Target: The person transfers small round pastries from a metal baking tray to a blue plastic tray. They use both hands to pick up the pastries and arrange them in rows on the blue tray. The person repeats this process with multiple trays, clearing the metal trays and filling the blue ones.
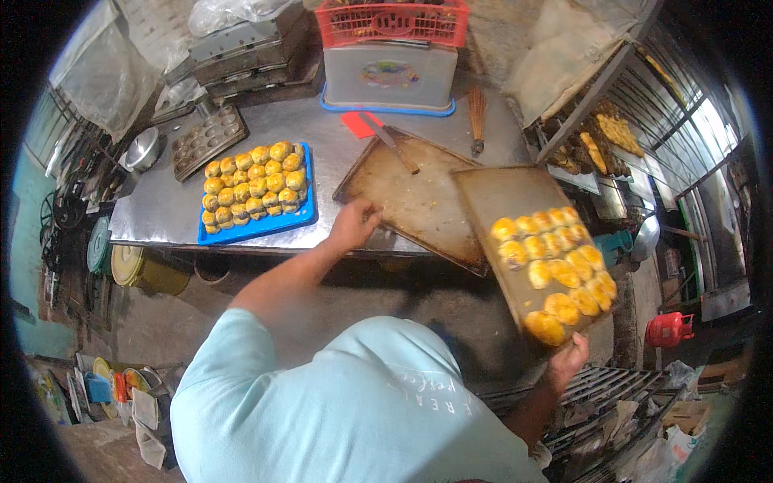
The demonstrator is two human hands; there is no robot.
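Note:
My right hand [569,356] grips the near corner of a metal baking tray [492,193], held tilted at the right. Several glazed golden buns [564,271] lie bunched towards its lower right part, slightly blurred. My left hand [355,224], its fingers bent, is at the front left edge of a second baking tray [423,208] on the table; whether it grips that edge is unclear. This second tray bears only crumbs and a long knife or spatula [395,148] with a wooden handle. To the left, a blue tray [266,229] carries rows of stacked golden buns [253,184].
On the metal table [157,211] are a muffin tin [208,139], a steel bowl [143,149], a red scraper [360,125] and a small broom [476,121]. A plastic bin [389,75] stands behind, under a red crate [392,24]. Racks [592,102] flank the right side.

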